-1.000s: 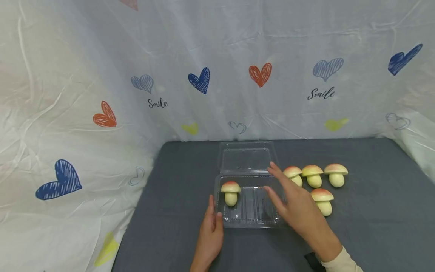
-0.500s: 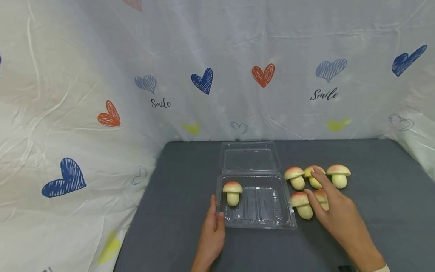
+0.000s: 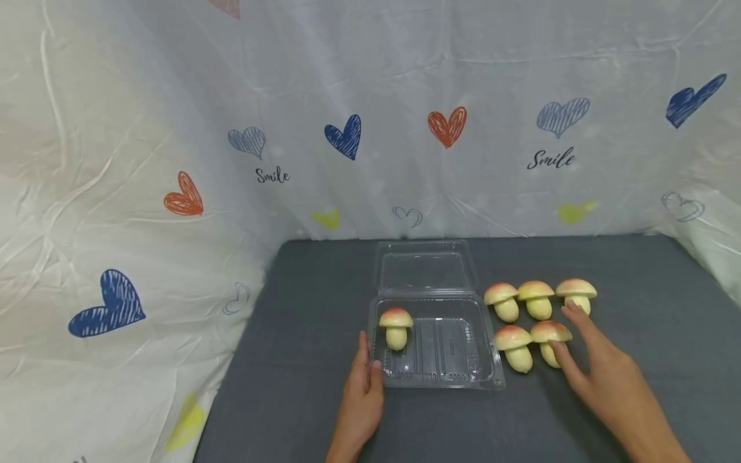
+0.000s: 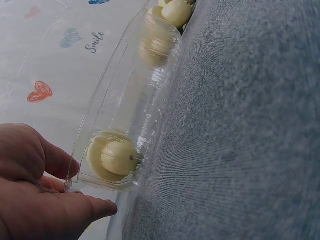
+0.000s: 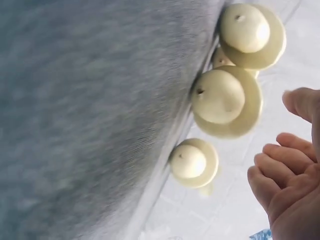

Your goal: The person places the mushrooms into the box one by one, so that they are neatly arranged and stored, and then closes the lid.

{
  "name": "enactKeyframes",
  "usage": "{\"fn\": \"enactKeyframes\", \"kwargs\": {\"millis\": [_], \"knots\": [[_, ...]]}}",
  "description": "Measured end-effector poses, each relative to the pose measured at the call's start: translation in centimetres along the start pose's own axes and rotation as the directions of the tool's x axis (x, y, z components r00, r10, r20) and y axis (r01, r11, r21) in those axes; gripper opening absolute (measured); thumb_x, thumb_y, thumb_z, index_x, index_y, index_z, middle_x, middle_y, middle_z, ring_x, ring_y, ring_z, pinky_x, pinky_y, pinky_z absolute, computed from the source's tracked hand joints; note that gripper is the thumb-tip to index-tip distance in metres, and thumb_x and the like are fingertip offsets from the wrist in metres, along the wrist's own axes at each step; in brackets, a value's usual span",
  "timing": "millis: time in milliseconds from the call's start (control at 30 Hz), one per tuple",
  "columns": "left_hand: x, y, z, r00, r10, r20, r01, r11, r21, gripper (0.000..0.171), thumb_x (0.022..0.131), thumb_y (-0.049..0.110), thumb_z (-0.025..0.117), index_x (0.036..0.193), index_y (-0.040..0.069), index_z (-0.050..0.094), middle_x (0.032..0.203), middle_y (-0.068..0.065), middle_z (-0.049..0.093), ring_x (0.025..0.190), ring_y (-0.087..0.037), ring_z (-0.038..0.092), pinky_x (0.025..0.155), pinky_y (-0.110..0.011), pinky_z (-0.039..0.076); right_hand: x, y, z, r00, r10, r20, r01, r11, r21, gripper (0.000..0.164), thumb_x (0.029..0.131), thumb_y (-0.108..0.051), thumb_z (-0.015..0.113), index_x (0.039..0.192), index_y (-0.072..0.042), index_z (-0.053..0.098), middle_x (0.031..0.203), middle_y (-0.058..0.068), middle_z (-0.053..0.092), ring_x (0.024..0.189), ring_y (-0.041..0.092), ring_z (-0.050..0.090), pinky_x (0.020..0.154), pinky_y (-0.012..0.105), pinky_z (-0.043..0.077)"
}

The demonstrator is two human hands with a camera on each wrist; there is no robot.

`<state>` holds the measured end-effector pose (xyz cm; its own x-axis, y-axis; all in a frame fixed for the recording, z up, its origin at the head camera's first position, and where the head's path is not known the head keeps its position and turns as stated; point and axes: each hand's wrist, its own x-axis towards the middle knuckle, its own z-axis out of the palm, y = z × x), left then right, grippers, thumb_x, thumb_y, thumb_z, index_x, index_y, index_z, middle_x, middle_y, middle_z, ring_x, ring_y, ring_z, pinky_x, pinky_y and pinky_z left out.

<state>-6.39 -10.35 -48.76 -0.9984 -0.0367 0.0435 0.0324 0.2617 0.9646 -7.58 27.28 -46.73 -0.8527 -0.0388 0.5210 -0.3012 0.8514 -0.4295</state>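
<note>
The right hand point(image 3: 616, 382) is the nearer one to the loose mushrooms, hovering with thumb and forefinger well parted and nothing between them; the right wrist view shows its other fingers loosely bent. The front-right mushroom point(image 3: 551, 332) sits on the dark cloth point(image 3: 289, 386), below those fingers and toward the person's left, lying on its side with its long axis running roughly away from the person: the red-tinged cap at the far end, the pale stem pointing back. From the head view the thumb crosses in front of the stem, yet the right wrist view leaves a gap, so contact seems unlikely (depth is hard to judge here, and that close view is soft). On its left, the front-left mushroom point(image 3: 514, 337) lies close by, cap edges meeting or nearly so, while three more, among them the back-right mushroom point(image 3: 576, 289), form a row behind. The left hand point(image 3: 360, 402) is farther off, beyond the clear container point(image 3: 431, 354), pinching the near left corner of its rim between finger and thumb. The container's lid point(image 3: 425, 270) is folded back, and one boxed mushroom point(image 3: 396, 329) lies inside at the left, its stem likewise toward the person.
</note>
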Motion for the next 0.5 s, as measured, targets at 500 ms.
{"fn": "enactKeyframes", "kwargs": {"millis": [500], "knots": [[0.07, -0.06, 0.00, 1.000, -0.006, -0.002, 0.006, 1.000, 0.017, 0.063, 0.113, 0.007, 0.047, 0.168, 0.000, 0.017, 0.171, -0.022, 0.028, 0.158, -0.035, 0.025, 0.123, -0.052, 0.024, -0.86, 1.16, 0.47, 0.982, 0.031, 0.188, -0.024, 0.999, -0.038, 0.089, 0.093, -0.027, 0.085, 0.164, -0.006, 0.036, 0.156, 0.035, 0.044, 0.111, 0.066, 0.060, 0.076, 0.074, 0.048]]}}
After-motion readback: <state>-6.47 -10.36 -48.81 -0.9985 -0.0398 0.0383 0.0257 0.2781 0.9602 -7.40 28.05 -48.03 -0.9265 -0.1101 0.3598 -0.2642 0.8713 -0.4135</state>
